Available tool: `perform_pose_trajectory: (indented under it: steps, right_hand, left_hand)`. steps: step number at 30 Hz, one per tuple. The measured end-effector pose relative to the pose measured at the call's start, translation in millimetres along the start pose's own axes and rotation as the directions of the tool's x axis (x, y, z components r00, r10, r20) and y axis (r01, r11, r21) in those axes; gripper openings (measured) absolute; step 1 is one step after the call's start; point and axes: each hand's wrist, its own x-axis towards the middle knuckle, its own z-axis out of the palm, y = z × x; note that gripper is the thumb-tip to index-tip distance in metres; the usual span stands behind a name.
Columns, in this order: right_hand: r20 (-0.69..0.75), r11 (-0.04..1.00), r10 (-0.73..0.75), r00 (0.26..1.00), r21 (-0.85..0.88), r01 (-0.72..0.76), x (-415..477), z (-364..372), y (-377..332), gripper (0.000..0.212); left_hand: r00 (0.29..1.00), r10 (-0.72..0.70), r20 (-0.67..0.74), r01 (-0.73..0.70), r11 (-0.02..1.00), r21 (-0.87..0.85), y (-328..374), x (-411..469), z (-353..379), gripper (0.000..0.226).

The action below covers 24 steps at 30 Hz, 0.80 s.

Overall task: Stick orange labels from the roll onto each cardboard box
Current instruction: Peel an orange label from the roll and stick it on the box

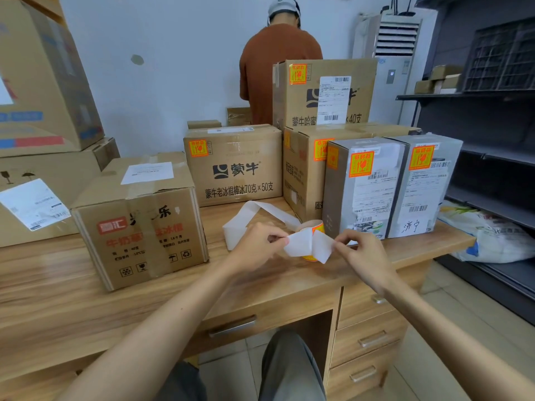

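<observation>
Just below the middle of the frame, the left hand (254,244) and the right hand (362,253) each pinch one end of a white backing strip (307,244) between thumb and fingertips, holding it just above the wooden desk (58,285). The roll of orange labels (314,227) sits right behind the strip, mostly hidden by it. Spent backing loops away to the left (towards the centre of the frame).

At lower left stands the brown carton (139,224), with no orange label on the faces shown. The middle carton (234,166) carries an orange label (198,148) at its upper left corner. The two grey boxes (364,192) at right are labelled too. At top centre a person in a brown shirt (272,68) stands behind the boxes.
</observation>
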Motion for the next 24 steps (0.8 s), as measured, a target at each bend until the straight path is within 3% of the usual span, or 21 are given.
perform_pose_trajectory:
  steps: [6, 12, 17, 24]
  right_hand:
    - [-0.071, 0.998, -0.008, 0.997, 0.061, 0.013, -2.5, -16.7, -10.0, 0.017]
    - [-0.147, 0.968, -0.241, 0.959, -0.109, 0.226, 1.4, -11.7, -29.6, 0.014]
    - [-0.139, 0.812, -0.525, 0.839, -0.378, 0.445, 1.1, 21.9, -62.0, 0.013]
    - [-0.04, 0.506, -0.79, 0.611, -0.605, 0.615, -1.0, 83.7, -107.1, 0.013]
  left_hand:
    - [1.0, -0.015, 0.006, 0.015, 1.0, 0.0, 10.6, -3.1, -2.3, 0.019]
    - [0.996, -0.027, -0.082, 0.023, 0.999, -0.049, 19.2, -5.2, -14.2, 0.022]
    - [0.961, -0.081, -0.263, 0.032, 0.982, -0.187, 46.4, -23.0, -35.3, 0.02]
    - [0.889, -0.21, -0.407, 0.107, 0.96, -0.261, 50.8, -56.5, -75.4, 0.029]
